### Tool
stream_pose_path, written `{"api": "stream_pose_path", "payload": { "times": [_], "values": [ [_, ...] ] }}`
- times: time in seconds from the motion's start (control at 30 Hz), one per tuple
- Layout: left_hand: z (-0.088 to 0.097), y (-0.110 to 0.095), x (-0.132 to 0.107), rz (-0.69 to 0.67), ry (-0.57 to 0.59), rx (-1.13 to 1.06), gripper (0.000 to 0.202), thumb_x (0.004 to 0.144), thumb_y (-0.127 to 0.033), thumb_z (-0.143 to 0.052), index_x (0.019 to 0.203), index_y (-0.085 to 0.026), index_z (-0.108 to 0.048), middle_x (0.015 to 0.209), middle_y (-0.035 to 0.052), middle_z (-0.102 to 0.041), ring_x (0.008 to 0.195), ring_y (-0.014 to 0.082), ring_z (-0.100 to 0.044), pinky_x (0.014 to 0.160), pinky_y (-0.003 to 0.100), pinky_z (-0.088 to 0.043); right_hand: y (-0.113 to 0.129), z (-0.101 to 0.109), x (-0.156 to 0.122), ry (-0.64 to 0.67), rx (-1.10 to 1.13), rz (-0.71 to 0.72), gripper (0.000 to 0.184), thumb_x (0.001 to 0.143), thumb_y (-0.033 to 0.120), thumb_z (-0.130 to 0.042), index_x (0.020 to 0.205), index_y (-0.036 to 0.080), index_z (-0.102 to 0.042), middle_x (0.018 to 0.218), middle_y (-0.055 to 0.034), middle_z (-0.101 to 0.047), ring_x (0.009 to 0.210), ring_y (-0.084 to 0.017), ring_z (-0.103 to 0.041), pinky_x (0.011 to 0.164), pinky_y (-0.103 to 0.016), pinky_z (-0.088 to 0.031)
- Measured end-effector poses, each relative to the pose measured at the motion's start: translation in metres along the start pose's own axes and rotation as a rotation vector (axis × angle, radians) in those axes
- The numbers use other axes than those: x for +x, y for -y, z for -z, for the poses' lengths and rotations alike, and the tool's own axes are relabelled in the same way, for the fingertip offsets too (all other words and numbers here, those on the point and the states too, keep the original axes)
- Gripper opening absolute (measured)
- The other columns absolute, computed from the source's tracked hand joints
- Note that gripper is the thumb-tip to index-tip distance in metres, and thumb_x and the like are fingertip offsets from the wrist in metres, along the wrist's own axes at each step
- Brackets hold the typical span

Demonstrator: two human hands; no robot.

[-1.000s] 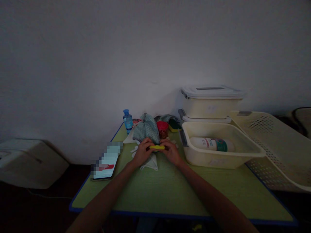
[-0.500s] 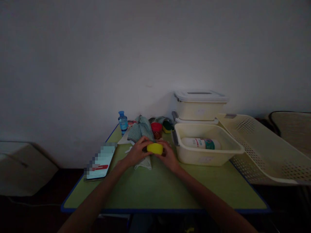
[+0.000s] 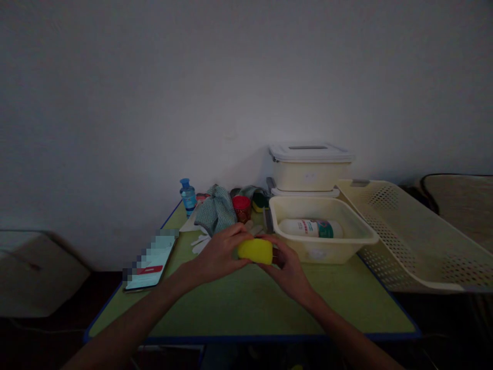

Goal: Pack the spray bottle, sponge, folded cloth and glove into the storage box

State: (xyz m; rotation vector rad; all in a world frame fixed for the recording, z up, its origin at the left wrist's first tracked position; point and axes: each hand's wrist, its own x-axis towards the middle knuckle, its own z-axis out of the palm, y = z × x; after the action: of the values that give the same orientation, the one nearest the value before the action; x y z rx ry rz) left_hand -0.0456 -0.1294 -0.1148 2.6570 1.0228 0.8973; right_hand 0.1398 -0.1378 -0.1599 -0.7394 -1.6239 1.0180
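Above the middle of the table, a yellow sponge (image 3: pixel 255 251) is held between both hands. My left hand (image 3: pixel 223 253) grips its left end, fingers over the top and thumb below. My right hand (image 3: pixel 287 267) is closed on the right end in the same way. Beyond my left hand lie a grey-blue patterned cloth (image 3: pixel 215 208) and a white glove (image 3: pixel 201 242). A red-lidded jar (image 3: pixel 242 208) stands behind the sponge, with a dark green and yellow sponge (image 3: pixel 260 202) beside it.
A cream bin (image 3: pixel 316 253) on the right holds a white bottle (image 3: pixel 304 227) lying on its side. Behind it is a lidded box (image 3: pixel 310 172). A perforated basket (image 3: pixel 408 231) leans at the far right. On the left are a phone (image 3: pixel 150 264) and a blue bottle (image 3: pixel 188 198).
Both hands have come nearer to me and slightly right with the yellow sponge. The view has shifted a little, so the table's things appear farther left.
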Motion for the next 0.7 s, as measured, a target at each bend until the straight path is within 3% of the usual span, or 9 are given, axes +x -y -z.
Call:
{"api": "stream_pose_path", "payload": {
  "times": [0.2,0.33,0.57,0.63,0.7],
  "values": [
    [-0.002,-0.028,0.024,-0.137,-0.059,0.118,0.013,0.084,-0.024,-0.050,0.092,-0.016,-0.058,0.087,0.0048,-0.055,0.082,0.0166,-0.053,0.070,0.028,-0.044,0.030,0.025,-0.001,-0.093,-0.254,0.255,0.014,0.075,0.021,-0.062,0.088,0.021,-0.059,0.098,-0.0076,-0.062,0.087,-0.017,-0.060,0.063,-0.025,-0.052],
    [-0.005,-0.043,0.043,-0.251,-0.104,0.260,0.026,0.091,-0.023,-0.035,0.084,-0.015,-0.058,0.077,0.0046,-0.053,0.071,0.0157,-0.050,0.063,0.028,-0.040,0.043,0.042,0.001,-0.147,-0.426,0.426,0.006,0.078,0.017,-0.058,0.081,0.022,-0.060,0.088,-0.0049,-0.065,0.081,-0.016,-0.061,0.068,-0.027,-0.051],
    [-0.021,-0.052,0.063,-0.339,-0.181,0.259,0.028,0.092,-0.024,-0.033,0.080,-0.016,-0.058,0.076,0.0036,-0.053,0.071,0.0140,-0.050,0.063,0.027,-0.040,0.047,0.071,-0.006,-0.158,-0.597,0.505,0.012,0.081,0.014,-0.051,0.082,0.023,-0.058,0.090,-0.0036,-0.065,0.082,-0.015,-0.062,0.072,-0.029,-0.051],
    [-0.026,-0.050,0.068,-0.328,-0.176,0.197,0.021,0.090,-0.026,-0.040,0.087,-0.016,-0.058,0.081,0.0041,-0.053,0.075,0.0144,-0.051,0.065,0.026,-0.042,0.044,0.080,-0.009,-0.164,-0.645,0.519,0.016,0.079,0.014,-0.054,0.092,0.024,-0.057,0.100,-0.0050,-0.063,0.091,-0.016,-0.061,0.078,-0.032,-0.050],
    [-0.029,-0.049,0.074,-0.308,-0.153,0.141,0.017,0.087,-0.026,-0.046,0.095,-0.016,-0.057,0.086,0.0047,-0.053,0.079,0.0152,-0.052,0.068,0.027,-0.044,0.037,0.091,-0.013,-0.173,-0.715,0.535,0.033,0.079,0.017,-0.056,0.110,0.024,-0.051,0.111,-0.0075,-0.060,0.102,-0.018,-0.057,0.085,-0.035,-0.049]
  ]
}}
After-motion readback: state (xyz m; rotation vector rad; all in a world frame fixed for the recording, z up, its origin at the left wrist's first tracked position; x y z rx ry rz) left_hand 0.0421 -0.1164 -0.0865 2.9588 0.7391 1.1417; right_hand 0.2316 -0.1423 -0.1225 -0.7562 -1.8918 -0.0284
